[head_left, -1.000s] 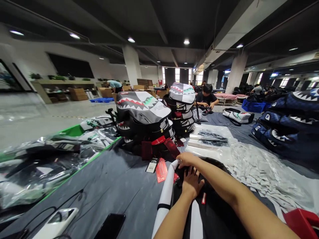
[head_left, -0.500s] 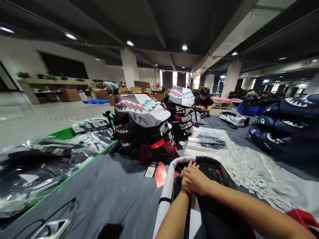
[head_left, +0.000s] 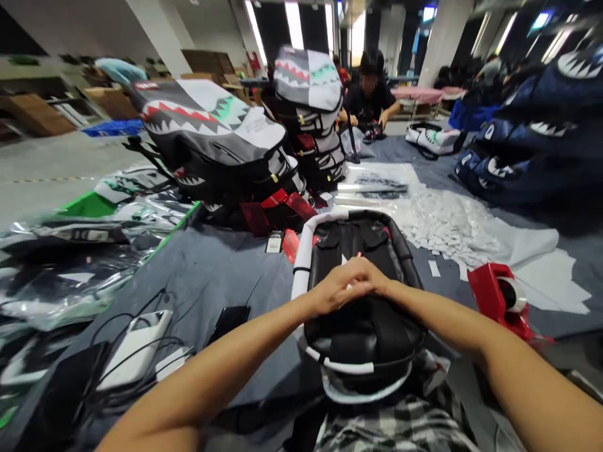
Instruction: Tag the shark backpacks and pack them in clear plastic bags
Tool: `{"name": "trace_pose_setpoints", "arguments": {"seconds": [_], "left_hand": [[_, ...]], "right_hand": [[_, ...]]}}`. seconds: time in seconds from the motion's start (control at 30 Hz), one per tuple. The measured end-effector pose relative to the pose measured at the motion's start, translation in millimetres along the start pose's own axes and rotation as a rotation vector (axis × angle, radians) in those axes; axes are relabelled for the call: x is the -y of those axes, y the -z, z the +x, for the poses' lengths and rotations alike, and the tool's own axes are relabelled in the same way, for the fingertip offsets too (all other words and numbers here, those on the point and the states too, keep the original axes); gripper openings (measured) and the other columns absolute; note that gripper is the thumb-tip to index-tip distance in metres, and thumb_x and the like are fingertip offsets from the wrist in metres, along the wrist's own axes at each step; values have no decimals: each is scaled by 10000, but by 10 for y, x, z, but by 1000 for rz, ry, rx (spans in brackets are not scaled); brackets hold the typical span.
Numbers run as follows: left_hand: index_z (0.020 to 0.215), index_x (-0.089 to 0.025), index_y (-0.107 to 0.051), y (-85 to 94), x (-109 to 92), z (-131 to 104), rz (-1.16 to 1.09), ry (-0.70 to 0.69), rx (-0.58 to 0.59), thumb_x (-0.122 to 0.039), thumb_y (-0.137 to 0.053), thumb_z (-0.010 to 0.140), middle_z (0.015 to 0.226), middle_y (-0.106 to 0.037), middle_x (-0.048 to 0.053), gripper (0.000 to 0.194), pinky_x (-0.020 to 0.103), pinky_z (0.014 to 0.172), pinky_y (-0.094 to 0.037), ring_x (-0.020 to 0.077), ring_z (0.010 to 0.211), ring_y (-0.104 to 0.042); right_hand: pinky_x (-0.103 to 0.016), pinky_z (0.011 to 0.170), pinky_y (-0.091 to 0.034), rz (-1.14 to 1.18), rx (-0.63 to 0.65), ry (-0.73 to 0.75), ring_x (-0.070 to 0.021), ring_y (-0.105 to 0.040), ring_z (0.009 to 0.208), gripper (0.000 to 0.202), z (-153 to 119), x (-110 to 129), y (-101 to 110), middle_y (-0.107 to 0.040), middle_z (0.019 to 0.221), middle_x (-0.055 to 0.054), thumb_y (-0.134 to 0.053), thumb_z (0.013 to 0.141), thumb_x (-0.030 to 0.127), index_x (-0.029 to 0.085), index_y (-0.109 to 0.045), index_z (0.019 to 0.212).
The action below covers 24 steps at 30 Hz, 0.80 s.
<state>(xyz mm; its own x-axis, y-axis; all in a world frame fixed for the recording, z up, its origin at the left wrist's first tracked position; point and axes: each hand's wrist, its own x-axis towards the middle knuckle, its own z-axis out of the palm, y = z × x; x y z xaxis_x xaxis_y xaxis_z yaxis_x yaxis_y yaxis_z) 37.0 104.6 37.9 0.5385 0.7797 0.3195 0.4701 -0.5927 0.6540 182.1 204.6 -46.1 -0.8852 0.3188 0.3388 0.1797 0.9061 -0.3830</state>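
Note:
A black backpack with white and black edging lies on its front or back before me, its near end close to my lap. Above its middle my two hands meet. My left hand comes in from the left with curled fingers, closed. Against it, partly covered, is my right hand, also closed. Small bits of white and red show between and just above the fingers; what they belong to is too hidden to name.
Left of the backpack lie a black phone, a white power bank and cables. Shark-mouth backpacks are stacked beyond. At right are a red tape dispenser, white slips and blue backpacks. A co-worker sits across the table.
The view has tipped downward. My hands have moved from the backpack's far end back to its middle, and my forearms, crossed before, are now spread apart.

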Motion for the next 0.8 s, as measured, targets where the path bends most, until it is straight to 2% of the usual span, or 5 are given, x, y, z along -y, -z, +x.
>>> {"name": "trace_pose_setpoints", "arguments": {"seconds": [0.17,0.43,0.53,0.7,0.8], "left_hand": [[769,-207,-585,-397,-382,-264,214,-370,397,-459,-356,1021,760,-617,68,423,337,793,-465,209,787,-545],[887,-154,-647,-936,187,-351,574,65,195,-247,-319,999,850,-637,94,359,404,842,-457,232,862,-568],[1065,-125,-648,-938,189,-339,606,95,160,-237,-380,974,1061,-642,131,304,474,972,-409,282,1050,-547],[1110,-192,-659,-688,240,-224,599,-100,330,-345,-554,909,1079,-656,64,274,403,1032,-387,239,989,-559],[1259,-194,-611,-622,295,-270,640,-123,312,-310,-467,955,1194,-650,96,356,430,1110,-326,244,1079,-561]], "right_hand": [[-351,910,-437,76,-84,-92,-199,-558,916,174,-56,-15,-69,-619,945,-74,-464,997,269,180,-613,974],[-286,828,-481,149,-195,-250,-160,-618,830,256,-165,223,230,-671,965,-53,-375,1014,280,174,-591,1102],[-291,820,-469,78,-89,-32,-172,-619,848,256,-312,537,490,-676,954,-63,-405,984,291,185,-625,1061],[-278,687,-437,-9,442,662,-168,-602,757,66,-503,1061,473,-663,804,-25,-612,886,291,227,-624,875],[-284,643,-423,-27,503,641,-158,-585,712,81,-544,1113,287,-650,766,-12,-638,885,281,226,-595,843]]}}
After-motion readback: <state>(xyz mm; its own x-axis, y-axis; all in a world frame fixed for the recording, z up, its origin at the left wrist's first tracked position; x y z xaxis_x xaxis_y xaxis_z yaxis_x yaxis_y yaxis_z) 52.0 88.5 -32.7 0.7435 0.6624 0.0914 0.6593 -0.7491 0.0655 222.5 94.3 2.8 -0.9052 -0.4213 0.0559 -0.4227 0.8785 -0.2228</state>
